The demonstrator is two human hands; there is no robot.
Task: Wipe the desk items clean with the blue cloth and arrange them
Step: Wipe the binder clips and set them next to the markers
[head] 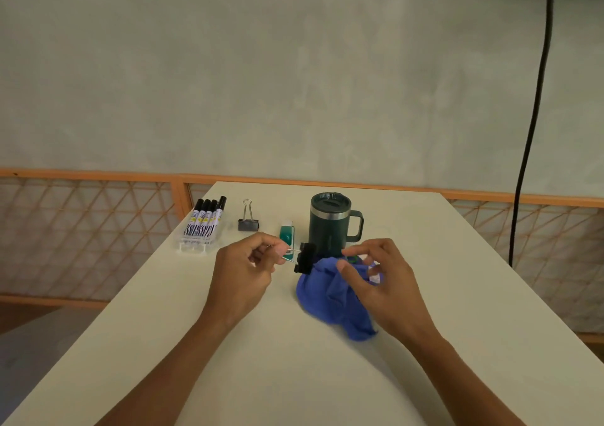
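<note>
Counter (287, 380): white, with items ranged along its far portion and work in progress at centre.

Left hand (246, 270): thumb and forefinger pinching the wire handles of a black binder clip (304, 258). The clip is held clear of the counter, its body pointing right, just beside the upper left edge of the blue cloth (322, 298); whether clip and cloth touch cannot be told.

Right hand (379, 283): fingers spread and lightly bent over the cloth, thumb tip resting on the fabric. The cloth lies bunched on the counter beneath this hand, directly in front of the mug. A small pale item shows under the fingers; identity not determinable.

Far row, left to right:
- Marker pack (203, 226) – four black-capped markers in a clear case, near the left edge.
- Second binder clip (248, 221) – standing on its body, handles up, well apart from the markers.
- Small teal-and-white item (287, 232) – lying flat, just left of the mug.
- Dark green mug (331, 219) – upright, lid on, handle to the right.

Surroundings: an orange lattice railing (81, 229) behind the counter; a black cable (536, 115) hanging down the wall at right.
</note>
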